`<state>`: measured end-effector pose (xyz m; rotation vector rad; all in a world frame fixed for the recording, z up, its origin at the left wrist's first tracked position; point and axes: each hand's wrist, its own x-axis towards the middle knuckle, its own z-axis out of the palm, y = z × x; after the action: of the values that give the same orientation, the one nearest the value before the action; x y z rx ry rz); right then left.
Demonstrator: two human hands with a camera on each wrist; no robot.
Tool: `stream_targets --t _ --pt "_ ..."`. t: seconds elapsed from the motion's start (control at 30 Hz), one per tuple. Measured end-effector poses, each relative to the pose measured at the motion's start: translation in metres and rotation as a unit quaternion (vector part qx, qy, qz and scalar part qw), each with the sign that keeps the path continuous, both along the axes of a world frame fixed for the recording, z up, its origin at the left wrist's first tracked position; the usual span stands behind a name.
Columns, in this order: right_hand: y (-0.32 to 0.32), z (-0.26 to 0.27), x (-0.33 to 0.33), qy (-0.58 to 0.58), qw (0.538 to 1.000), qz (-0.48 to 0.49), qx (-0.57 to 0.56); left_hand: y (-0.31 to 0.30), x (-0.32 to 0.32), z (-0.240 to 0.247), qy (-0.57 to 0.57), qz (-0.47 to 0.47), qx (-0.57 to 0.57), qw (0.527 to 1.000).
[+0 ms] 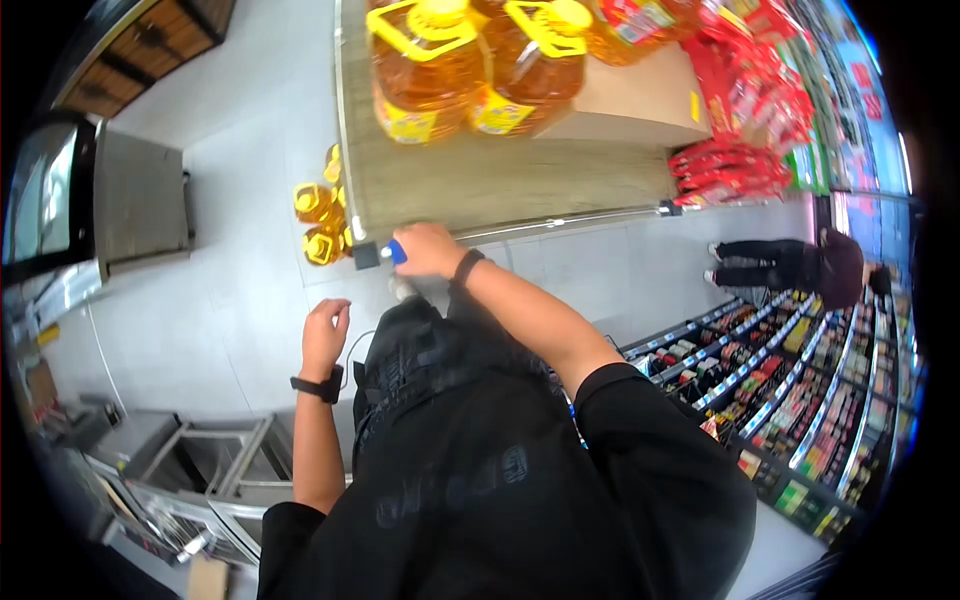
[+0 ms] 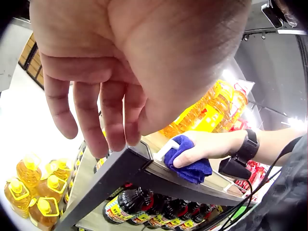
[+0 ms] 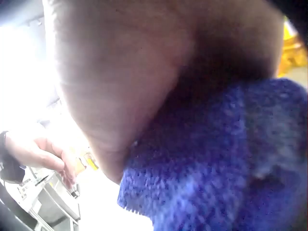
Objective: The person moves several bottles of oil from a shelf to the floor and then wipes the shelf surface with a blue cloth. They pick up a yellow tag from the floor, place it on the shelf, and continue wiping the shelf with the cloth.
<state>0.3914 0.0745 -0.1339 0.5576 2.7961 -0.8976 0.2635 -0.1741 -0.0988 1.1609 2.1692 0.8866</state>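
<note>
My right hand (image 1: 428, 250) grips a folded blue cloth (image 2: 195, 169) at the front corner of a display shelf (image 1: 500, 190). Close up in the right wrist view, the fuzzy cloth (image 3: 192, 178) bunches under the palm, and the fingertips are hidden. A white strip (image 2: 166, 150) at the shelf's edge shows beside the cloth in the left wrist view. Off to the left, my left hand (image 1: 323, 335) hangs in the air with loosely bent fingers and holds nothing. Its palm and fingers (image 2: 86, 115) fill the top of the left wrist view.
Large oil bottles (image 1: 425, 70) stand on the shelf beside a cardboard box (image 1: 640, 95) and red packets (image 1: 735, 170). More oil bottles (image 1: 320, 243) are on the floor by the corner. Dark bottles (image 2: 122, 207) line the tier below. A person (image 1: 835, 270) stands down the aisle.
</note>
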Motion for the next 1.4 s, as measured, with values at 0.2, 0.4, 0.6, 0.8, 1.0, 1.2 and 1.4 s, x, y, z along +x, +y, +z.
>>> stream_targets --t 0.2,0.4,0.6,0.8,1.0,1.2,1.4 --pt "0.053 0.009 0.092 0.096 0.993 -0.037 0.054 0.029 0.002 -0.002 0.003 -0.05 0.008 0.999" --pt "0.118 0.047 0.192 0.159 0.831 -0.374 -0.38 0.068 0.019 0.004 -0.002 -0.09 -0.014 0.996" --pt "0.205 0.06 0.308 0.218 0.765 -0.518 -0.315 0.104 0.059 0.003 -0.011 -0.097 -0.017 0.995" --pt "0.341 0.044 0.409 0.091 0.889 -0.382 0.236 0.136 0.119 0.006 -0.031 -0.094 -0.052 0.994" --pt "0.368 -0.029 0.39 -0.106 0.875 -0.443 0.164 0.159 0.169 0.0 -0.052 -0.059 -0.097 0.992" --pt "0.274 0.009 0.26 -0.095 0.939 -0.314 0.101 0.181 0.206 0.007 -0.047 -0.04 -0.119 0.991" --pt "0.267 0.005 0.243 0.059 0.968 -0.233 0.07 0.197 0.224 0.017 -0.042 -0.019 -0.13 0.99"
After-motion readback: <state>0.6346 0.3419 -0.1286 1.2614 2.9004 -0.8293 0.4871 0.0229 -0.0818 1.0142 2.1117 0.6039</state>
